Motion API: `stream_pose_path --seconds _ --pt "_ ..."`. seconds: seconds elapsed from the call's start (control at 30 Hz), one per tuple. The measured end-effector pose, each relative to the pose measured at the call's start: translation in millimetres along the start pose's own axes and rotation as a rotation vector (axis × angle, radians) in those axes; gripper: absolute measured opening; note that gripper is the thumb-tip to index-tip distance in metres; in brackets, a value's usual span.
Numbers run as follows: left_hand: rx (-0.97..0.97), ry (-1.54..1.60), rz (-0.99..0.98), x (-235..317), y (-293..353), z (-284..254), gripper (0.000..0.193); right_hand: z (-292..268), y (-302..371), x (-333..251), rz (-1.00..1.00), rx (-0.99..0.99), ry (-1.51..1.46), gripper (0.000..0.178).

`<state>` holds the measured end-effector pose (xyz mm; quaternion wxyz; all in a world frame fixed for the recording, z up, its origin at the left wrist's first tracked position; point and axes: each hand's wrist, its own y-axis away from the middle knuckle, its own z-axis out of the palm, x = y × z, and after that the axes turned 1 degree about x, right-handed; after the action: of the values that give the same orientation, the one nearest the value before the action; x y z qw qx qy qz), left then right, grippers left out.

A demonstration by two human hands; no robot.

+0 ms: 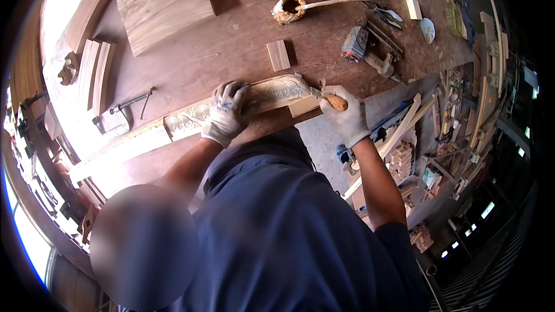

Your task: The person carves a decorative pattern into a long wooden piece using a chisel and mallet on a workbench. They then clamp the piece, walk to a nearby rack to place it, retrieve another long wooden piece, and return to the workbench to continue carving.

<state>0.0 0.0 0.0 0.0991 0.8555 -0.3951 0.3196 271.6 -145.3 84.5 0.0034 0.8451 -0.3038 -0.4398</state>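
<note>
A long, narrow carved wooden board (276, 88) with swirling relief lies along the near edge of the workbench. My left hand (228, 108), in a pale work glove, presses on it from above with its fingers bent over it. At the board's right end my gloved right hand (346, 114) grips a short tool with a rounded wooden handle (335, 102). Its small metal blade (315, 91) points left and meets the board's end; its exact shape is too small to tell. Just below that end is a plain pale wood block (304, 106).
On the brown workbench (243, 29) lie a single wood block (278, 55), a crusted pot (288, 9) with a stick, a power tool (364, 49), pliers (388, 16) and a metal clamp (130, 107). Farther back sits a wide wood panel (165, 6). Stacked timber (402, 162) stands on the floor at right.
</note>
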Motion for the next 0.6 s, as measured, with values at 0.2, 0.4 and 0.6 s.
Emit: stream_pose_path --seconds 0.2,0.4,0.6 --pt "-0.01 -0.009 0.0 1.1 0.2 -5.6 0.047 8.2 0.3 -17.3 -0.005 -0.034 0.09 0.023" --pt "-0.005 0.012 -0.003 1.9 -2.3 -3.7 0.047 13.7 9.1 -20.4 -0.004 0.056 -0.075 0.021" --pt "0.02 0.107 0.087 19.8 -13.8 -11.0 0.052 -20.0 10.2 -44.8 0.464 0.173 -0.605 0.016"
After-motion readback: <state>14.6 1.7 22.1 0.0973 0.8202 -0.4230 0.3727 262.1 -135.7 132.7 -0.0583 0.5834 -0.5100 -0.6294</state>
